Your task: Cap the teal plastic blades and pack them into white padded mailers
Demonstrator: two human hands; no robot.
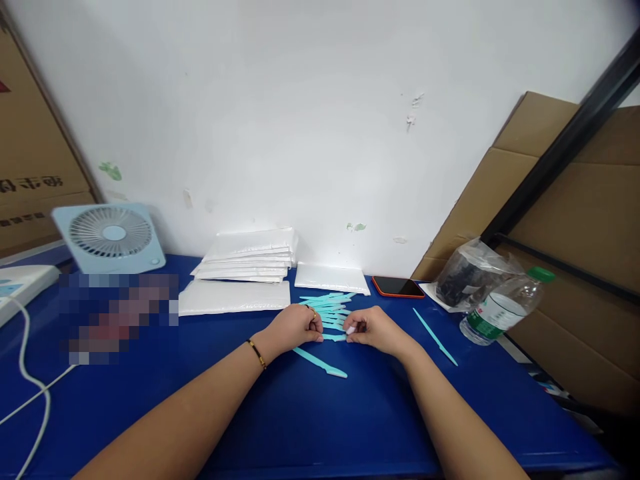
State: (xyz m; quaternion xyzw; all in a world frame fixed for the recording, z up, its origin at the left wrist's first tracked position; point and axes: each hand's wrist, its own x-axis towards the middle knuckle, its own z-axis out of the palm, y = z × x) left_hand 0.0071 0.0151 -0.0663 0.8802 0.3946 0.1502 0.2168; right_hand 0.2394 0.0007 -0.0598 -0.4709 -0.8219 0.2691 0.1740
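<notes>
Between my two hands lies a slim turquoise eyebrow razor (334, 337), held just at the table surface. My left hand (295, 328) pinches its left end, and my right hand (379, 330) pinches the right end. A small white spot shows at the right fingertips; I cannot tell what it is. Just beyond the fingers, several matching razors (327, 307) lie fanned in an overlapping pile. One loose razor (324, 365) rests nearer to me, partly under my left hand. Off to the right, another razor (435, 337) lies at a slant.
White padded packets (245, 257) are stacked at back left, and a single packet (333, 277) leans by the wall. A phone (398, 287), a bottle (500, 310) and a bagged dark item (463, 273) stand right. A blue fan (113, 233) and white cable (45, 400) are left.
</notes>
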